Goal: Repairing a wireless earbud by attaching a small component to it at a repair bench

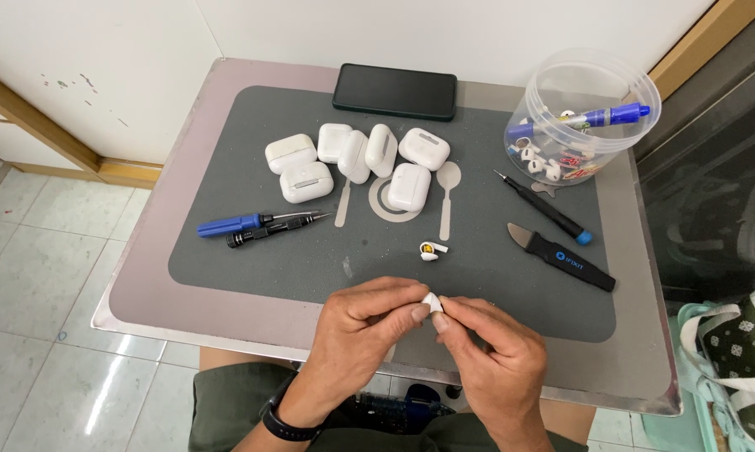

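The mat (pixel 252 251) is dark grey with pale grey utensil outlines, lying on a tabletop (pixel 143 293) of dull mauve-grey; the seven earbud cases (pixel 356 163) near its far edge are white; the phone (pixel 395 91) at the far edge is black; the screwdriver (pixel 231 224) toward the left edge is blue, the one beside it (pixel 264 234) black; the pry tool (pixel 561 257) toward the right edge is black with a blue mark; the tub (pixel 591 113) at the far right corner is clear, holding a blue marker (pixel 582 120); the earbud piece (pixel 432 301) pinched between the hands is white; the loose earbud (pixel 430 250) is white with yellow inside
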